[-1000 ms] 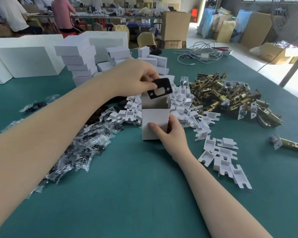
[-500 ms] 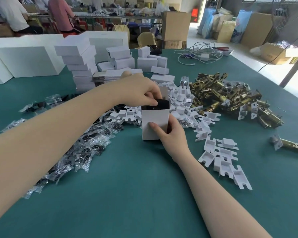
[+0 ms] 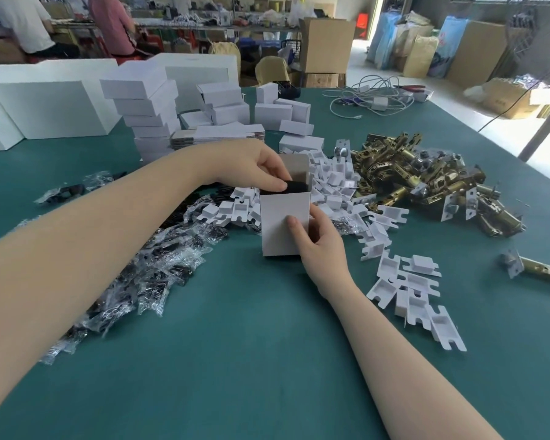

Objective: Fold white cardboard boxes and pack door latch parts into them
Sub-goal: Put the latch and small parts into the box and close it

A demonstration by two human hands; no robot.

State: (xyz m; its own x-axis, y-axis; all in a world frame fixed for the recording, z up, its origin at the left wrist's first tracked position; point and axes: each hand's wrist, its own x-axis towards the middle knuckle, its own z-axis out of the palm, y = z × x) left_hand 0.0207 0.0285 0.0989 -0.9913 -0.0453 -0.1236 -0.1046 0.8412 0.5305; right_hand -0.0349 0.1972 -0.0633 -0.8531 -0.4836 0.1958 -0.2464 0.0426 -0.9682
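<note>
1. A workshop stretches behind, with brown cartons (image 3: 326,46) on the floor and two seated people at a far bench.
2. A green counter (image 3: 251,360) carries everything in the foreground.
3. Large white panels (image 3: 50,109) stand along the counter's far left edge.
4. Finished white boxes are stacked in a leaning tower (image 3: 148,112), with more closed boxes (image 3: 272,112) and a pile of flat box blanks (image 3: 223,136) just beside it.
5. A heap of brass latch bodies (image 3: 426,176) lies at the right; one single latch (image 3: 540,269) lies well apart near the right edge.
6. A spread of bagged black parts (image 3: 146,268) runs along the left, under the left forearm.
7. White plastic inserts (image 3: 416,296) lie scattered between the box and the brass heap, and on toward the near right.
8. Grey cables (image 3: 372,100) are coiled at the far side of the counter.
9. The open white box (image 3: 280,223) stands upright at the centre, its brown-lined top flap raised at the back.
10. The right hand (image 3: 323,249) grips the box, thumb on the front face, fingers curled round the right side.
11. The left hand (image 3: 261,168) is at the box's mouth, its fingers pinching a black latch plate (image 3: 296,185) that sits partly inside the opening.
</note>
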